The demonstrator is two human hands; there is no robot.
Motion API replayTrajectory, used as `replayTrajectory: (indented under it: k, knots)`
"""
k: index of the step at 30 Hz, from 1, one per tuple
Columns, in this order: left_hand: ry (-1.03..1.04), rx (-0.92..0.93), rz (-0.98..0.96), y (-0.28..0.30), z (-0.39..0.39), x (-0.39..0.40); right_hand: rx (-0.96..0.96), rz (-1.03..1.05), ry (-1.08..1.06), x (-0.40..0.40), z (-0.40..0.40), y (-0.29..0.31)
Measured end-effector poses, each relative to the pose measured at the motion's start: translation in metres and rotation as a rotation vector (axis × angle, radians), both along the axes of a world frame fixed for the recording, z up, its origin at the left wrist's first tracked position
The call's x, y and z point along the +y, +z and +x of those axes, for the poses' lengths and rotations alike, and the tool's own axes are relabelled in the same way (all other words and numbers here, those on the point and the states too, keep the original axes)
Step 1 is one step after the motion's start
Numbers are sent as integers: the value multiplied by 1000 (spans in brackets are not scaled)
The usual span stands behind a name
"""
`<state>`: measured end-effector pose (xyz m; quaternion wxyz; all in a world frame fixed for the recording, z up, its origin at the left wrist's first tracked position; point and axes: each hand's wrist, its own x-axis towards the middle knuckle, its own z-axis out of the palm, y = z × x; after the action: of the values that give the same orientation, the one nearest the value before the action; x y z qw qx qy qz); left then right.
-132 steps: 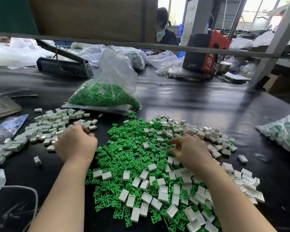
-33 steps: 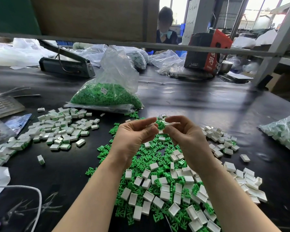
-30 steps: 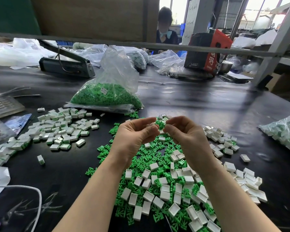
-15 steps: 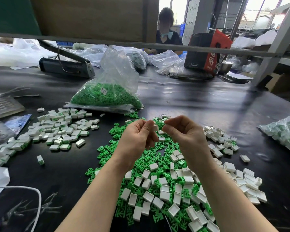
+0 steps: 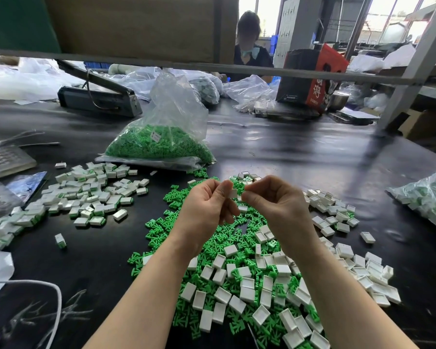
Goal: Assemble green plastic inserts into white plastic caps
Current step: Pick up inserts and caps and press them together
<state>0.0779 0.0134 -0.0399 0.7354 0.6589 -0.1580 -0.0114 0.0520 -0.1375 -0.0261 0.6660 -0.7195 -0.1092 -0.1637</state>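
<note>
White cap (image 5: 233,193), a small rectangular plastic shell, sits pinched between the thumb and fingers of the left hand (image 5: 207,206), raised above the counter (image 5: 287,157). Only one pale corner of it shows past the thumb. The right hand (image 5: 275,202) meets it from the other side, fingers curled and fingertips (image 5: 247,191) pinched together right at the cap; what they hold is too small to tell, though a bit of green shows just beyond them.

Directly below the cap lies a loose heap of green inserts (image 5: 212,238), small branching pieces, bright green. Mixed over the near side of that heap, and spreading to the right of the cap, are empty caps (image 5: 249,293), some lying hollow side up, some closed side up. Well to the left of the cap lies a pile of finished caps (image 5: 91,195), white with green showing at an edge. Beyond the cap stands a clear bag (image 5: 166,132) half full of green pieces, a small label on it. Far to the right of the cap another clear bag (image 5: 428,197) holds white and green pieces. Farther back, across the counter, a person (image 5: 249,46) sits among more plastic bags, next to a black and red box (image 5: 310,76).
</note>
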Motion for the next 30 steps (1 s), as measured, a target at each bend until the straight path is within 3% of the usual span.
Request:
replayTrajectory:
  k: [30]
  knots:
    - [21,5,76,1,-3,0,188,-81,-27,-7,7,-7]
